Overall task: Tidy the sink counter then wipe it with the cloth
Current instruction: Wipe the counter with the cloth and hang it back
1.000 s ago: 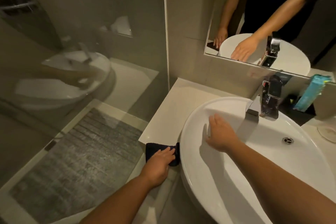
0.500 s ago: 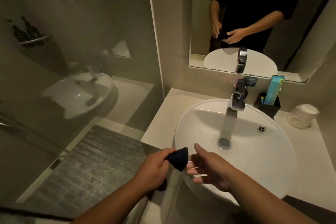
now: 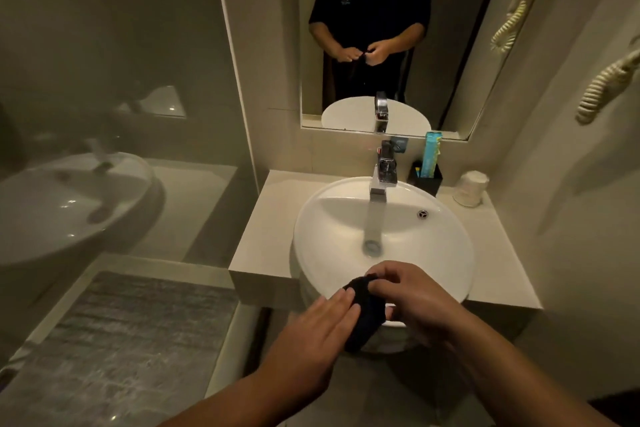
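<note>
A dark cloth point(image 3: 363, 310) is bunched between both my hands in front of the white round basin point(image 3: 443, 253), off the counter. My right hand point(image 3: 412, 298) pinches its top and wraps its right side. My left hand point(image 3: 311, 340) lies against its left side with fingers stretched along it. The pale counter point(image 3: 263, 229) runs left and right of the basin. At the back right stand a black holder point(image 3: 427, 180) with a turquoise box point(image 3: 432, 152) and an upturned white cup point(image 3: 471, 188).
A chrome tap point(image 3: 382, 173) rises behind the basin under a wall mirror point(image 3: 450, 45). A glass shower screen point(image 3: 104, 114) stands to the left, and a grey mat point(image 3: 121, 340) lies on the floor. A wall with rope hooks point(image 3: 602, 87) closes the right side.
My left hand lifted the cloth off the counter's front left corner. My right hand left the basin and joined it on the cloth. The view pulled back from the sink.
</note>
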